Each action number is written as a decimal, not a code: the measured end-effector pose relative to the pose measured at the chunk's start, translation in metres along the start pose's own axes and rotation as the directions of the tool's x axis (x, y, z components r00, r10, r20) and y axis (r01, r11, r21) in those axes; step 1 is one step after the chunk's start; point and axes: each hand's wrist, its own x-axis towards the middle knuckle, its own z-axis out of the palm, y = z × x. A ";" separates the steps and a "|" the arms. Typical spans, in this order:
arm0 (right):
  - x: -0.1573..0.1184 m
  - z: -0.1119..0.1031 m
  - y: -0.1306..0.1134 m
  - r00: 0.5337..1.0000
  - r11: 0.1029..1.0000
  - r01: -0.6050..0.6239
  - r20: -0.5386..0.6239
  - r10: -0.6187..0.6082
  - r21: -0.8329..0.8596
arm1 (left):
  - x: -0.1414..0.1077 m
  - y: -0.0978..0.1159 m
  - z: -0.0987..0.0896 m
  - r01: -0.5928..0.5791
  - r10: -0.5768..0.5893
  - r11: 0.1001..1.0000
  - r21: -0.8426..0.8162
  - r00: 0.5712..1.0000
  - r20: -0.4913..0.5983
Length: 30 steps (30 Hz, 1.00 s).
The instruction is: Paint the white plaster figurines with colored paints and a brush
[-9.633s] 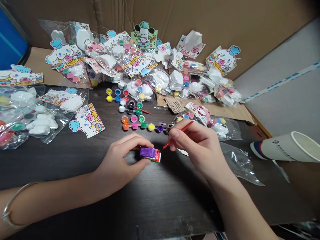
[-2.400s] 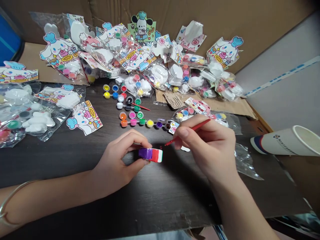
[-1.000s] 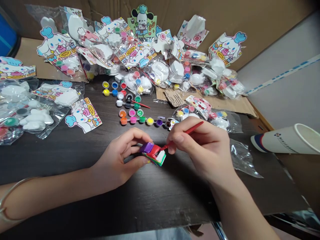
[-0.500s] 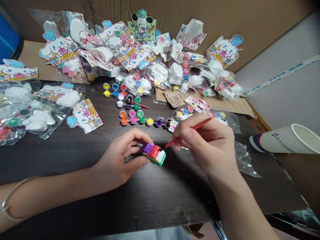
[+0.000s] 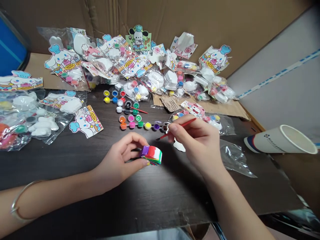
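Observation:
My left hand (image 5: 122, 156) pinches a small painted figurine (image 5: 152, 154) between thumb and fingers, above the dark table. Purple, red and white patches cover its top, with green, yellow and other coloured stripes along the side. In my right hand (image 5: 196, 141) is a thin red paintbrush (image 5: 183, 124), held like a pen. The brush tip points left, a little above and to the right of the figurine, apart from it. Just beyond my hands lie strips of open paint pots (image 5: 140, 124) in orange, pink, green, yellow, purple and a dark colour.
Behind them are more paint pots (image 5: 114, 99) and a second red brush (image 5: 139, 110). Bagged white figurines (image 5: 155, 78) with cartoon cards pile up at the back, others (image 5: 43, 126) at left. A paper cup (image 5: 280, 139) stands at right, near an empty plastic bag (image 5: 235, 158).
The brush has moved left and away from the figurine, its tip now beyond it. My left hand has turned the figurine slightly. The camera view has tilted up a little.

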 end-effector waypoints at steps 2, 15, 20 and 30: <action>0.002 -0.001 0.003 0.997 1.000 -0.005 -0.082 0.007 0.020 | 0.001 0.000 0.001 0.054 -0.055 0.997 -0.050 0.998 -0.016; 0.008 -0.003 0.011 0.976 0.982 -0.131 -0.153 0.152 0.135 | 0.005 0.008 0.004 0.234 -0.290 0.940 -0.250 0.932 -0.218; 0.008 -0.003 0.011 0.981 0.981 -0.159 -0.096 0.171 0.115 | 0.005 0.009 0.004 0.244 -0.314 0.930 -0.275 0.916 -0.250; 0.011 0.002 0.015 0.951 0.941 -0.252 -0.122 0.284 0.224 | 0.006 0.006 0.003 0.212 -0.278 0.940 -0.268 0.929 -0.242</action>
